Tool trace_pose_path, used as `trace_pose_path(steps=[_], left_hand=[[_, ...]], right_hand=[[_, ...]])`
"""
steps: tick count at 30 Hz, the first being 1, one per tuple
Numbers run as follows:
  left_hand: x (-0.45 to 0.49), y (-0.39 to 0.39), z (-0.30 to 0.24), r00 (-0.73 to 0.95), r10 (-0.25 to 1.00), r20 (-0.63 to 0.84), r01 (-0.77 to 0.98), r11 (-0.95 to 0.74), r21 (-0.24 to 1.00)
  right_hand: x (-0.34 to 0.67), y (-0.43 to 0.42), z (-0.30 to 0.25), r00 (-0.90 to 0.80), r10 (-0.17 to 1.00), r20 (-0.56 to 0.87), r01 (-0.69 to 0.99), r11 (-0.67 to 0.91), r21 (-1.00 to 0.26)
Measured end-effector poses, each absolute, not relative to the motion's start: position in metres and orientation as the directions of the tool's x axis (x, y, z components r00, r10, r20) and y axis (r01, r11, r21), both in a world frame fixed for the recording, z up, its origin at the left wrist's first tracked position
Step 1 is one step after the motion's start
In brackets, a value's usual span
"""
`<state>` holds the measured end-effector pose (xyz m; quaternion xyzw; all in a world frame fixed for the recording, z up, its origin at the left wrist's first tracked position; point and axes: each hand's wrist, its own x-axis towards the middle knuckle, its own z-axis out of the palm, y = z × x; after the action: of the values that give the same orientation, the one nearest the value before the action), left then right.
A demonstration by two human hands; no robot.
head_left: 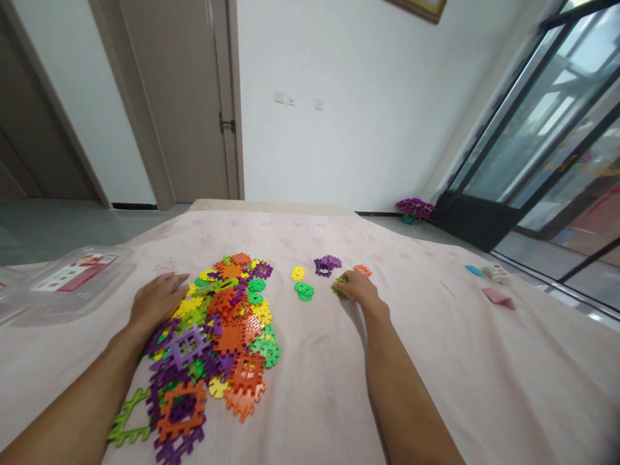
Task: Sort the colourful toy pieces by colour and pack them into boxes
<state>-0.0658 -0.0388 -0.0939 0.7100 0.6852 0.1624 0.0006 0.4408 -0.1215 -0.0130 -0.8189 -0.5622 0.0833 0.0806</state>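
Observation:
A heap of plastic interlocking tiles (217,336), purple, orange, green and yellow, lies on a pink cloth (436,361). My left hand (155,300) rests flat on the heap's left edge, fingers stretched out. My right hand (357,287) is further right, its fingers closed on an olive-green round piece (339,288) that touches the cloth. Around it lie sorted round pieces: a yellow one (298,273), a green pair (305,291), a purple cluster (327,264) and an orange one (362,269).
A clear plastic lid with a red label (72,281) lies at the left edge. Small blue, white and pink items (494,284) sit far right on the cloth. Beyond are a door, a white wall, a purple flower pot (414,209) and glass sliding doors.

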Motion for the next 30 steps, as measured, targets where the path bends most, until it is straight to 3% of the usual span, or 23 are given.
trace_pose_path(steps=[3, 7, 11, 15, 22, 30], left_hand=[[-0.063, -0.042, -0.089, -0.02, 0.977, 0.211, 0.976, -0.027, 0.217], [-0.06, -0.045, -0.084, -0.021, 0.979, 0.2, 0.981, -0.018, 0.193], [-0.06, -0.044, -0.083, 0.01, 0.988, 0.155, 0.987, -0.035, 0.157], [-0.06, -0.047, -0.084, 0.044, 0.994, 0.099, 0.991, -0.056, 0.121], [-0.062, -0.056, -0.083, 0.049, 0.999, 0.015, 0.995, -0.05, 0.089], [-0.061, -0.055, -0.083, 0.047, 0.999, -0.016, 0.996, -0.045, 0.077]], right_hand=[[0.444, -0.123, -0.007, 0.363, 0.929, -0.069, 0.911, -0.369, -0.184], [0.428, -0.122, 0.007, 0.305, 0.95, 0.061, 0.944, -0.294, -0.151], [0.378, -0.123, 0.014, -0.008, 0.999, 0.054, 0.926, 0.028, -0.376], [0.313, -0.134, 0.005, -0.33, 0.944, 0.017, 0.765, 0.278, -0.581], [0.258, -0.158, -0.014, -0.292, 0.956, -0.031, 0.798, 0.225, -0.56], [0.269, -0.143, -0.024, -0.287, 0.958, -0.024, 0.617, 0.166, -0.769]])
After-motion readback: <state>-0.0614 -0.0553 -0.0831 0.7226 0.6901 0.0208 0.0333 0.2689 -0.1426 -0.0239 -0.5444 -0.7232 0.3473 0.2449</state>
